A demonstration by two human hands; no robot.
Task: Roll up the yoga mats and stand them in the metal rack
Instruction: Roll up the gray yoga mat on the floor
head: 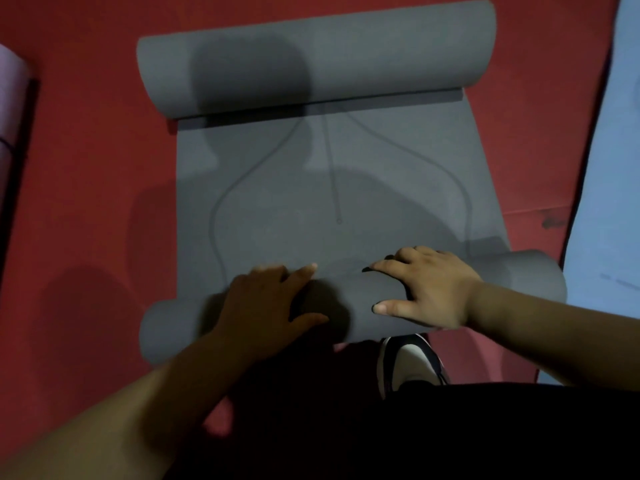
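Note:
A grey yoga mat (322,188) lies on the red floor, with faint curved lines printed on it. Its far end is curled into a thick roll (311,60). Its near end is a smaller roll (349,306) running across in front of me. My left hand (266,303) lies on top of this near roll, fingers spread over it. My right hand (429,292) rests on the same roll to the right, fingers reaching over its far side and thumb stretched along it. No metal rack is in view.
A light blue mat (609,168) lies flat along the right edge. A purple mat (10,98) shows at the left edge. My shoe (408,365) stands just behind the near roll. Red floor (86,168) surrounds the grey mat.

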